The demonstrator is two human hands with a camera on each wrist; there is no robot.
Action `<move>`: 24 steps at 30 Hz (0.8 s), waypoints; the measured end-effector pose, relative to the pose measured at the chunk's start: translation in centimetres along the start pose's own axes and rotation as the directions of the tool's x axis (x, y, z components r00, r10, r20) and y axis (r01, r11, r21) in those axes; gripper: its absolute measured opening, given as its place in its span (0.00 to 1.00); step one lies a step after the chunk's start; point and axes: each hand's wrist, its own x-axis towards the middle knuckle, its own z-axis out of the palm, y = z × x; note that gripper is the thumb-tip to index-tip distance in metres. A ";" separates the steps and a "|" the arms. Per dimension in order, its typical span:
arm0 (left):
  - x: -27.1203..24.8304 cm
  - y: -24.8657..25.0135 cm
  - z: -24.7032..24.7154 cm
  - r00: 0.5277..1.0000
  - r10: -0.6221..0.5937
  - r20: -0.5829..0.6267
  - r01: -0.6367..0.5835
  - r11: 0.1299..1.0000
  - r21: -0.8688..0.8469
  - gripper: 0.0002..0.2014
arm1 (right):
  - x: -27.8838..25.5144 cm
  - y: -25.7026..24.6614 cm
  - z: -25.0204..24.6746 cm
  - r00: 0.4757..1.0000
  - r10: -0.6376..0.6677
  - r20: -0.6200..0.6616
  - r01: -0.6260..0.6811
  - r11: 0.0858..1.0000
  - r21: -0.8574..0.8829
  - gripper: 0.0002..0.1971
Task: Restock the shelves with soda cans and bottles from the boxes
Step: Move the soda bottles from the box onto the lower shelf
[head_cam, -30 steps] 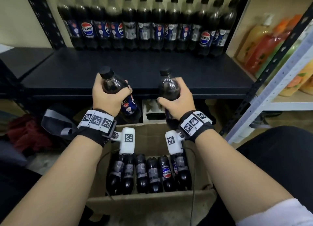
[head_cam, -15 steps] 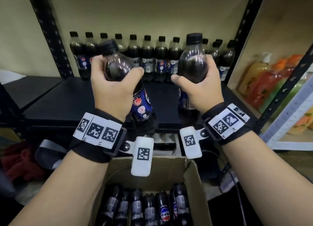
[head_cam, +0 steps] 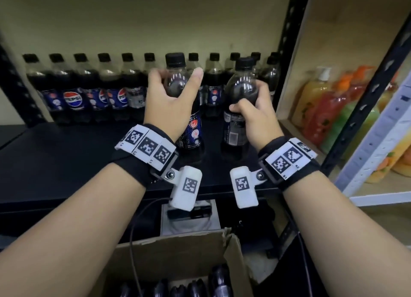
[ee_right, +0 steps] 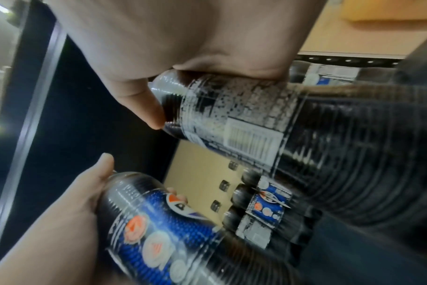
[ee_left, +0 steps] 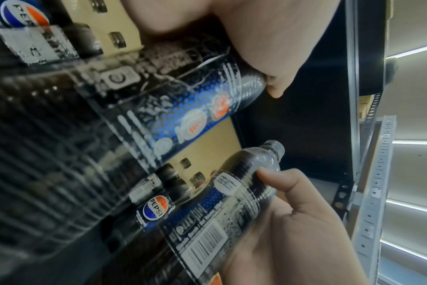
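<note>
Over the dark shelf, the person's left hand wraps the shoulder of one cola bottle, thumb and fingers curled round it; the right hand grips a second bottle the same way. Both bottles stand upright just in front of the back row of bottles; whether their bases touch the shelf cannot be told. More bottles lie in the cardboard box below. Full, each bottle is probably moderately heavy, its smooth plastic wall slightly yielding and slippery; the ribbed lower body or the narrowing shoulder likely offers the surest hold.
</note>
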 end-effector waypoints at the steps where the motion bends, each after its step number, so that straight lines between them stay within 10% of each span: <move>1: 0.2 -0.6 0.8 1.000 0.001 0.002 -0.001 1.000 -0.003 0.23 | 0.2 0.5 -0.2 1.000 0.014 -0.004 -0.013 1.000 0.005 0.21; 17: 0.3 -5.1 4.0 0.978 0.042 0.206 -0.051 0.998 0.037 0.16 | 1.9 3.4 0.4 0.997 0.078 0.030 -0.074 0.992 -0.097 0.23; 24: 1.1 -4.6 0.8 0.923 0.050 0.381 -0.132 0.973 0.192 0.28 | 0.8 2.5 -0.7 0.994 0.044 0.098 -0.005 0.929 -0.371 0.36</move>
